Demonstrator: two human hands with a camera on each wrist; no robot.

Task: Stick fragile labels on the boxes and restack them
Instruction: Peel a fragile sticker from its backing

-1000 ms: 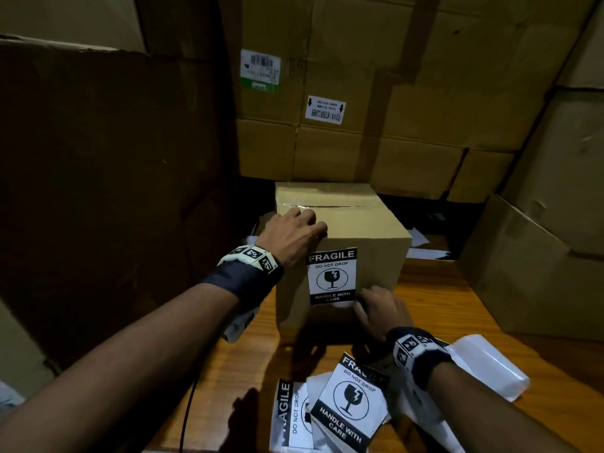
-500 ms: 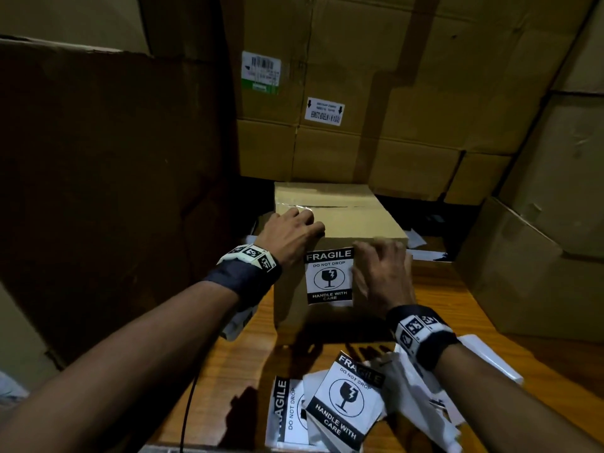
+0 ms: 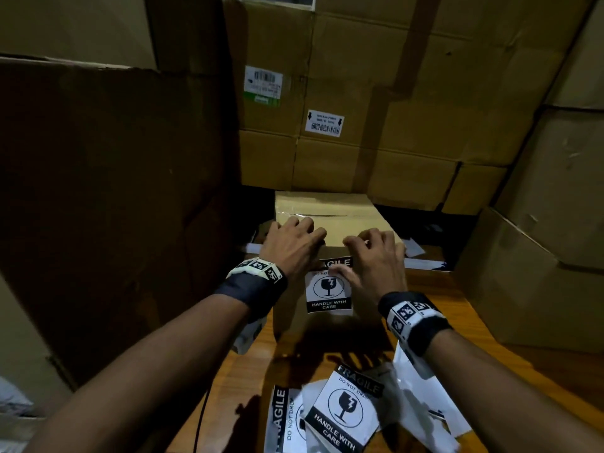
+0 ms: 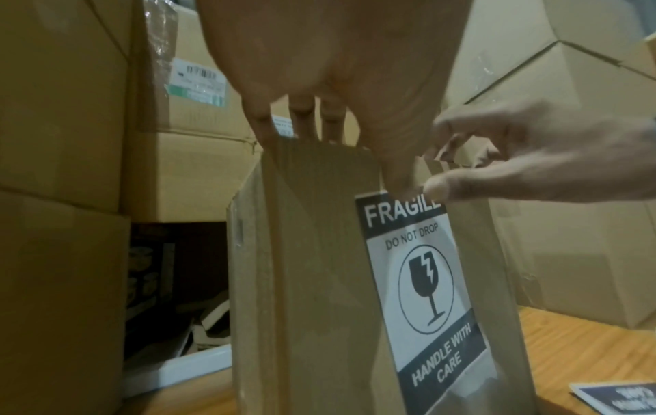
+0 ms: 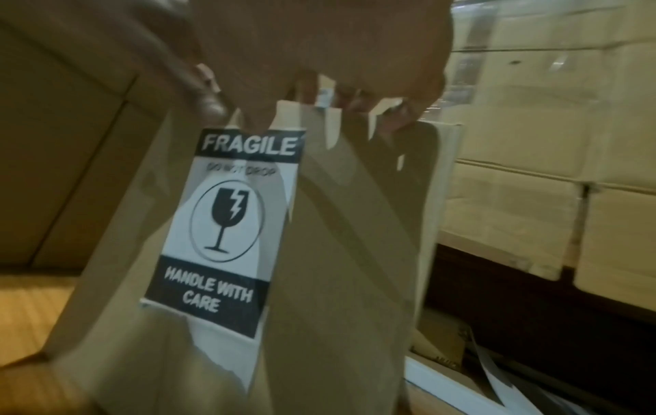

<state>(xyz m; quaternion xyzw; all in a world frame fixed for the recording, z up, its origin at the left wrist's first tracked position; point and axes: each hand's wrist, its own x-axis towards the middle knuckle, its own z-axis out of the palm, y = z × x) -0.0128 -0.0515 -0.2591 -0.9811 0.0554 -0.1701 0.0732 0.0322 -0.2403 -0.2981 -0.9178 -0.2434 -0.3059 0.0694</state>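
Note:
A small taped cardboard box (image 3: 330, 217) stands upright on the wooden table (image 3: 457, 325). A black and white fragile label (image 3: 328, 289) is stuck on its front face. My left hand (image 3: 294, 246) grips the top front edge at the left, fingers over the top and thumb down the front. My right hand (image 3: 376, 259) holds the same edge at the right, fingers bent onto the top, thumb at the label's upper corner. The left wrist view shows the box (image 4: 312, 252), the label (image 4: 422, 280) and both hands. The right wrist view is blurred, with the label (image 5: 227, 219) flat on the box (image 5: 348, 252).
Loose fragile labels (image 3: 346, 407) and white backing sheets (image 3: 421, 397) lie on the table near me. Large cartons hem the box in: a stack behind (image 3: 359, 142), a dark wall of them on the left (image 3: 114, 191), more on the right (image 3: 539, 256).
My right hand has risen from the lower right of the label, up the front face, to the box's top edge. The left hand and the box have stayed put.

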